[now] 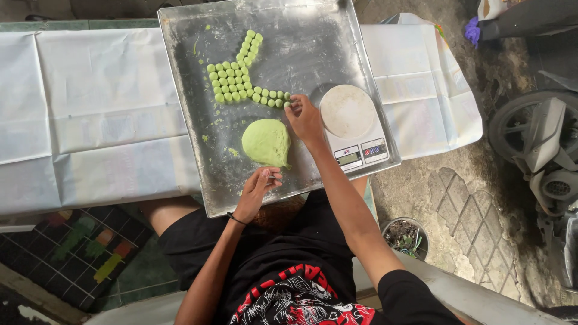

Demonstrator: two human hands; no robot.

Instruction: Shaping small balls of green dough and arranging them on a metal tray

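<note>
dull scratched metal tray (186, 90), soft matt green dough (266, 142), smooth plastic scale (355, 129)

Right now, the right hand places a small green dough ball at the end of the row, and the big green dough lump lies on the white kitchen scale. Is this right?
Not quite. In the head view the big green dough lump lies on the metal tray, beside the white kitchen scale. The right hand is at the row's end.

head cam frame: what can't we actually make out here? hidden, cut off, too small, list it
- Right hand, head view: fingertips curl down at the last green ball; whether they grip or only touch it is hidden.
- Scale display: too small to make out.
- Left hand: fingers pinch together near the dough lump; any piece between them is hidden.
- Metal tray: far rim cut by the top edge.
- Motorbike: cut by the right edge.
</note>
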